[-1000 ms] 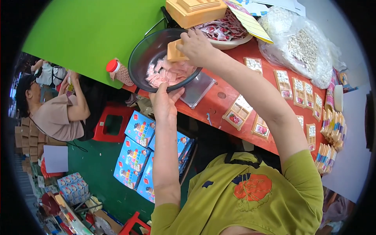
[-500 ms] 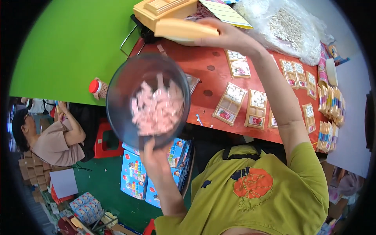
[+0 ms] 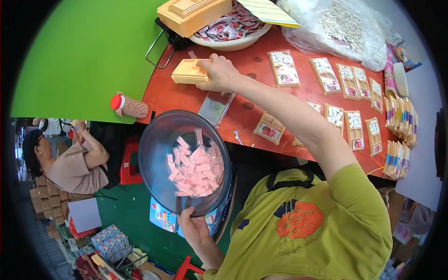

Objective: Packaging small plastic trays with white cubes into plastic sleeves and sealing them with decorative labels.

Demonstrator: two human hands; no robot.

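My left hand grips the near rim of a large dark grey bowl. Inside it lie many small pink wrapped pieces, heaped toward the right side. Over the red table, my right hand is closed around a small stack of yellow plastic trays. Beneath and right of that hand, a flat clear plastic piece rests by the table edge. Several compartment trays with white pieces and strawberry-printed packets are laid out to the right; my right forearm hides part of them.
At the back, a white basin holds many printed packets, beside more yellow trays and a bag of white pieces. A red-lidded jar stands left. Blue boxes are below the bowl. Another person sits far left.
My right hand has brought the yellow trays down from beside the basin to nearer the table's front. The bowl in my left hand has moved down and slightly right.
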